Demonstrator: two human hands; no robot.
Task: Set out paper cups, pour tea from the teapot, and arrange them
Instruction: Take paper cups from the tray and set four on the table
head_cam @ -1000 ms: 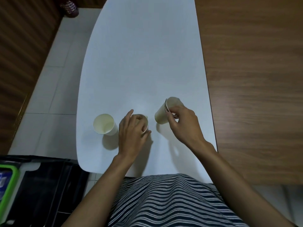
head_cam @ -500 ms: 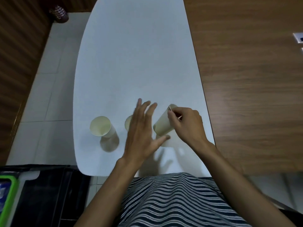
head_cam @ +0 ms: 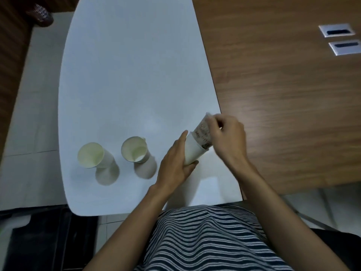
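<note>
From the head view: two paper cups, one at the left (head_cam: 90, 155) and one nearer the middle (head_cam: 134, 149), stand upright on the white table (head_cam: 127, 75). My left hand (head_cam: 174, 165) grasps the outer cup (head_cam: 192, 151) of the nested stack, while my right hand (head_cam: 227, 139) pinches the patterned inner cup (head_cam: 203, 132). I'd say setting-out is partway done; no teapot in sight, pouring and arranging remain.

The left hand (head_cam: 173, 163) gripped the plain outer cup (head_cam: 192, 151) of a tilted nested pair, while the right hand (head_cam: 226, 137) pinched the patterned inner cup (head_cam: 203, 132) partly drawn out. Left of the grip, two paper cups (head_cam: 90, 155) (head_cam: 134, 149) stood upright on the white sheet (head_cam: 132, 75).
</note>
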